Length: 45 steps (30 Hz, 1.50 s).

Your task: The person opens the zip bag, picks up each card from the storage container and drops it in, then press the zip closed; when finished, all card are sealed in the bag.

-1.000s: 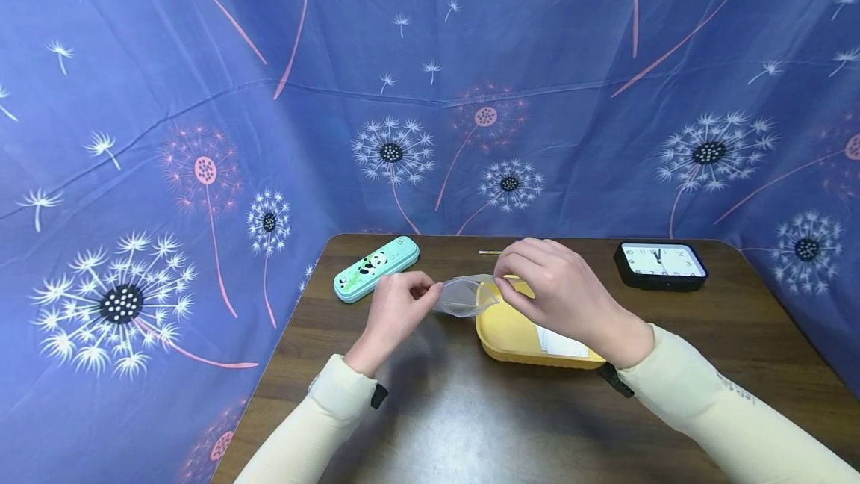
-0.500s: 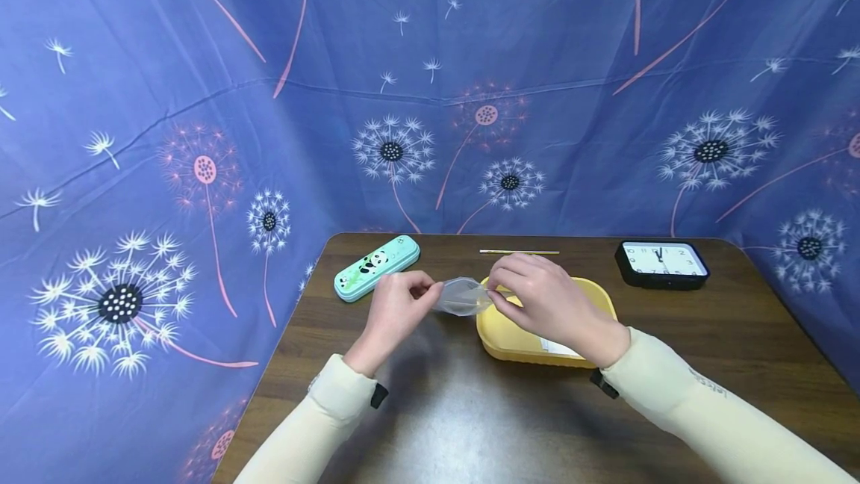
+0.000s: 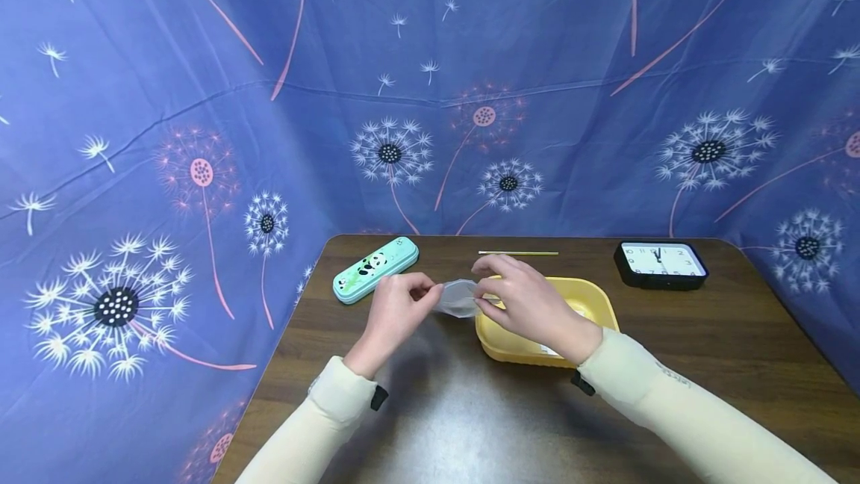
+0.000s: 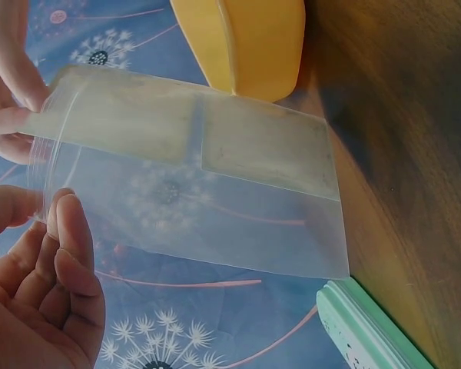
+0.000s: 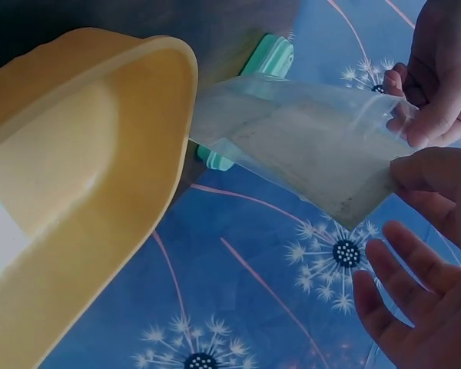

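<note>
A clear plastic zip bag hangs between both hands, its zip end toward them in the left wrist view. Two pale, flat rectangles show within its outline. My left hand pinches one side of the bag's mouth between thumb and forefinger. At the opposite side of the mouth, my right hand pinches the edge, with its other fingers spread apart in the right wrist view. Under the right hand stands a yellow basin, partly hidden, with something white inside.
A mint pencil case with a panda print lies at the back left. Behind the basin is a thin yellowish stick. At the back right sits a black-framed clock. Patterned blue cloth hangs around the wooden table.
My right hand has shifted left, closer to the left hand, uncovering more of the basin and the thin stick. The left hand has stayed in place, holding the bag.
</note>
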Each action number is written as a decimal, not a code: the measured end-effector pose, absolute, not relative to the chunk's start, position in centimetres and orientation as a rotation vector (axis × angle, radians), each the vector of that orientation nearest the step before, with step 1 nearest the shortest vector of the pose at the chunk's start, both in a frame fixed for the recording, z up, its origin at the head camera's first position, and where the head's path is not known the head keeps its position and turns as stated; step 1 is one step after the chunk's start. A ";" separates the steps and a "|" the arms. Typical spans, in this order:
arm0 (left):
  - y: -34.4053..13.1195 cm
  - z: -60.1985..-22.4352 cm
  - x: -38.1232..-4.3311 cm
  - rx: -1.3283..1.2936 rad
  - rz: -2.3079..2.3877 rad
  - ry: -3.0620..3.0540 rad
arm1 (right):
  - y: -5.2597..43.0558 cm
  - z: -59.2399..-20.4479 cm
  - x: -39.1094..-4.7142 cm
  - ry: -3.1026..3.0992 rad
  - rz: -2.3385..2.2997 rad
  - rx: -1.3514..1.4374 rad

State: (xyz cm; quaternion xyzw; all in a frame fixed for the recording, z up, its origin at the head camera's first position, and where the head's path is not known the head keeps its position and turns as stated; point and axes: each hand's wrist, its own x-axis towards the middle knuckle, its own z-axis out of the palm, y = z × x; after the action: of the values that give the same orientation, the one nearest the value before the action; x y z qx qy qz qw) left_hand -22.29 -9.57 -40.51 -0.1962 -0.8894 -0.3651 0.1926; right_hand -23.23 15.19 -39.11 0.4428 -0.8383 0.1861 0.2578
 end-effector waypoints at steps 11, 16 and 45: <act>-9.6 -40.6 -22.3 -0.550 -1.035 -2.499 | 13.8 -39.6 -24.4 -2.377 0.430 1.200; -9.6 -40.5 -22.3 -0.564 -1.011 -2.483 | 13.2 -39.7 -24.9 -2.422 0.389 1.215; -9.4 -40.4 -22.3 -0.570 -1.040 -2.483 | 11.9 -41.0 -26.1 -2.417 0.192 1.258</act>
State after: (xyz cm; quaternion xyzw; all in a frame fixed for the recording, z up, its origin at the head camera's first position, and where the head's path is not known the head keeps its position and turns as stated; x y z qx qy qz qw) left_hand -22.32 -9.38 -40.45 -0.2032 -0.8852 -0.3709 0.1937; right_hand -26.09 11.86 -40.96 0.4510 -0.8662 0.0689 0.2037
